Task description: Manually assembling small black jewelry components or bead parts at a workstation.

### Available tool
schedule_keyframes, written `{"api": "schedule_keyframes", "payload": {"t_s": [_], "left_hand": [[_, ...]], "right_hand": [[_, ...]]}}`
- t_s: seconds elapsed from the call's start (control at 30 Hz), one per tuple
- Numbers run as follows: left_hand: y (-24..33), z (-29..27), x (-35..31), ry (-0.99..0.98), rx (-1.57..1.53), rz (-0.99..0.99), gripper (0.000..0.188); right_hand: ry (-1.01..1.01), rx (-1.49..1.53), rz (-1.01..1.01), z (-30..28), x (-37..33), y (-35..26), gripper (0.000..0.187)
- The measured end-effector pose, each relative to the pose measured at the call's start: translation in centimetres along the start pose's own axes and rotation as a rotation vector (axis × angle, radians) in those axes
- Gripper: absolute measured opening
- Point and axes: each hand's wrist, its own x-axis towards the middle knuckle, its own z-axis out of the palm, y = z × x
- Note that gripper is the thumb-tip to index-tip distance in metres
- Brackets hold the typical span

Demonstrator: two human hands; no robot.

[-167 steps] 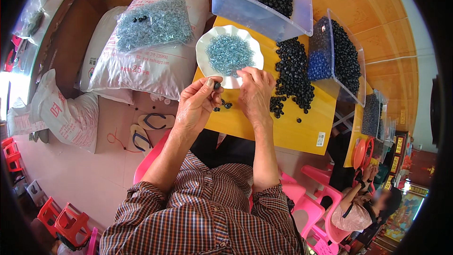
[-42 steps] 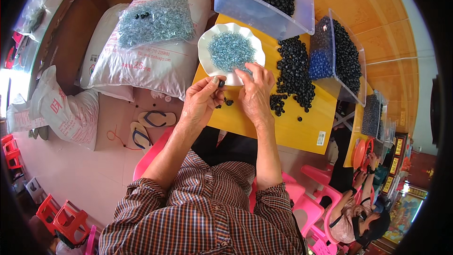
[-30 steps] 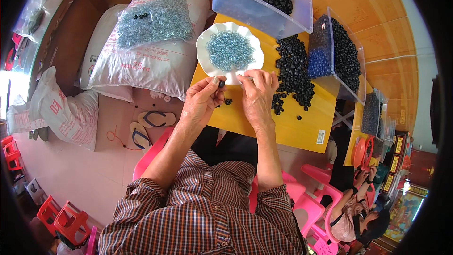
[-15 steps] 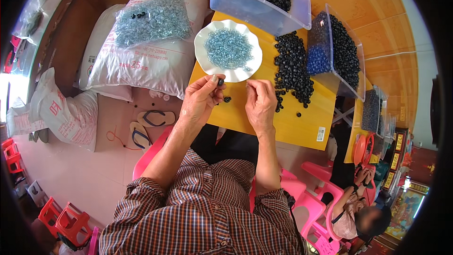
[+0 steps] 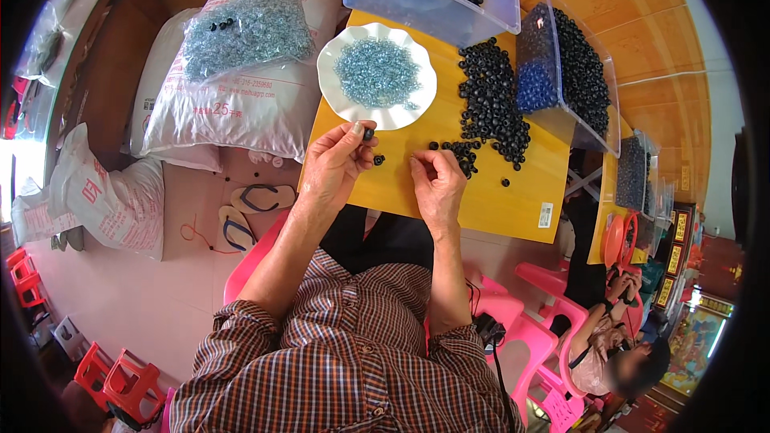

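Between the thumb and fingers of my left hand (image 5: 335, 167) is a round black bead (image 5: 368, 134), held up just below the white scalloped plate (image 5: 327, 72). That plate bears a heap of small clear bluish pieces (image 5: 377, 72). Another black bead (image 5: 378, 160) lies on the yellow table (image 5: 513, 200) beside my left fingers. My right hand (image 5: 439, 192) is closed in a pinch over the table, and what its fingertips hold, if anything, cannot be made out. A few black beads (image 5: 465, 152) lie just past its knuckles, beside a larger spread of black beads (image 5: 488, 88).
Behind the plate stands a clear plastic bin (image 5: 433, 12) of black beads. A second bin (image 5: 597, 140) at right holds black and blue pieces. White sacks (image 5: 265, 124) at left carry a bag of clear pieces (image 5: 249, 32). Another person (image 5: 605, 353) sits at far right.
My right hand has drawn back from the plate toward me, and black beads show beyond its knuckles. My left hand still holds the bead near the plate. The whole view has shifted slightly.
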Motion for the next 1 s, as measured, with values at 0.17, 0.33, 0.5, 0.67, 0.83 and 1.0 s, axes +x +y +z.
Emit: {"api": "schedule_keyframes", "payload": {"t_s": [0.17, 0.33, 0.5, 0.67, 0.83, 1.0], "left_hand": [[-0.1, 0.0, 0.0, 0.013, 0.000, -0.003, 0.021], [0.0, 0.0, 0.0, 0.011, 0.001, 0.001, 0.022], [-0.1, 0.0, 0.1, 0.017, 0.004, -0.006, 0.022], [-0.1, -0.2, 0.1, 0.028, 0.004, 0.001, 0.022], [-0.1, -0.1, 0.1, 0.025, 0.004, 0.008, 0.021], [-0.1, -0.1, 0.2, 0.030, 0.005, 0.010, 0.021]], "right_hand": [[0.013, -0.134, -0.117, 0.1, 0.0, 0.5, 0.013], [0.018, -0.142, -0.077, 0.1, -0.1, 0.1, 0.014], [0.073, -0.198, -0.224, 0.4, 0.8, -1.0, 0.026], [-0.001, -0.455, -0.411, 1.3, 2.0, -3.2, 0.048], [-0.005, -0.537, -0.454, 2.3, 2.8, -2.7, 0.042], [-0.012, -0.622, -0.475, 2.4, 3.3, -3.1, 0.038]]}}
